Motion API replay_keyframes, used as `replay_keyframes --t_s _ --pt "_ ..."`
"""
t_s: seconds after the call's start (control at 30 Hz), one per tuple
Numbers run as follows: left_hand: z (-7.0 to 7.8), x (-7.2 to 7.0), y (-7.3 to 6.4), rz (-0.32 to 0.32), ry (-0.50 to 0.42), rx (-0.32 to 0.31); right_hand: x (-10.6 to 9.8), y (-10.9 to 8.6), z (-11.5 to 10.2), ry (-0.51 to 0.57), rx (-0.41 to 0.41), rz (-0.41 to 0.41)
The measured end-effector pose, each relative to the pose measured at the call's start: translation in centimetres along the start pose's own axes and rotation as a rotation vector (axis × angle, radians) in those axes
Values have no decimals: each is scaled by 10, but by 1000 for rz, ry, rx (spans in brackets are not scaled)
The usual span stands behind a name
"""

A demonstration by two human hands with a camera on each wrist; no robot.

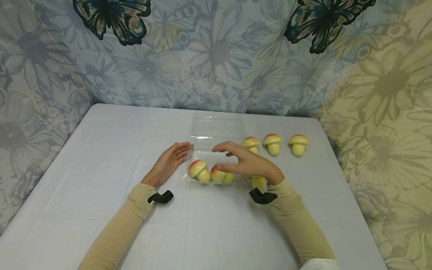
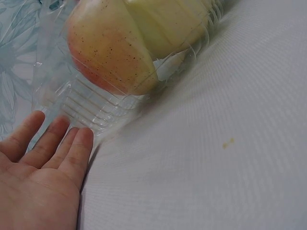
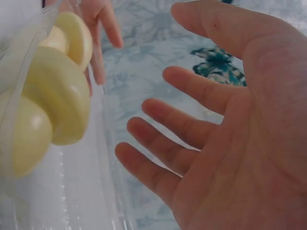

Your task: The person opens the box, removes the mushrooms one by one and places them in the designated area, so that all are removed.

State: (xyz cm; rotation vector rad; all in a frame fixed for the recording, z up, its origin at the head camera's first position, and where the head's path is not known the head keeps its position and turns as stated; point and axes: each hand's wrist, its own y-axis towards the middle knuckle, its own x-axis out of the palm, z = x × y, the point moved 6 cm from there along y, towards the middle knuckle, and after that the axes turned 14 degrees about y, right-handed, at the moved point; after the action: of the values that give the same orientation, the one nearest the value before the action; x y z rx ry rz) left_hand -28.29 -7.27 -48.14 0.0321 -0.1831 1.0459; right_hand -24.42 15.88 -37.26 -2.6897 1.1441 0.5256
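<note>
A clear plastic clamshell box (image 1: 202, 152) lies with its lid (image 1: 218, 125) folded back toward the wall. Inside, along its near side, are two yellow mushroom-shaped pieces with reddish caps: one mushroom (image 1: 198, 170) at the left and another mushroom (image 1: 218, 174) beside it. My left hand (image 1: 168, 163) lies at the box's left side, fingers straight and fingertips right at the wall, as the left wrist view shows its fingers (image 2: 48, 143) there. Over the box's right part hovers my right hand (image 1: 244, 159), fingers spread and nothing in them; the right wrist view shows its palm (image 3: 225, 139) bare.
Three more mushrooms stand at the box's back right: a nearer mushroom (image 1: 251, 143), a middle mushroom (image 1: 272, 144) and a far-right mushroom (image 1: 298, 145). Another mushroom (image 1: 258, 183) sits under my right wrist, partly hidden. A white cloth (image 1: 202, 232) covers the table; patterned fabric (image 1: 216, 56) hangs behind.
</note>
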Motion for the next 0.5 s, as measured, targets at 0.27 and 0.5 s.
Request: replay_keyframes --t_s 0.27,0.5 --pt "-1 0 0 -1 15 6 6 1 7 -21 46 -43" --pt "0 0 0 -9 27 25 9 -1 15 -23 107 -54"
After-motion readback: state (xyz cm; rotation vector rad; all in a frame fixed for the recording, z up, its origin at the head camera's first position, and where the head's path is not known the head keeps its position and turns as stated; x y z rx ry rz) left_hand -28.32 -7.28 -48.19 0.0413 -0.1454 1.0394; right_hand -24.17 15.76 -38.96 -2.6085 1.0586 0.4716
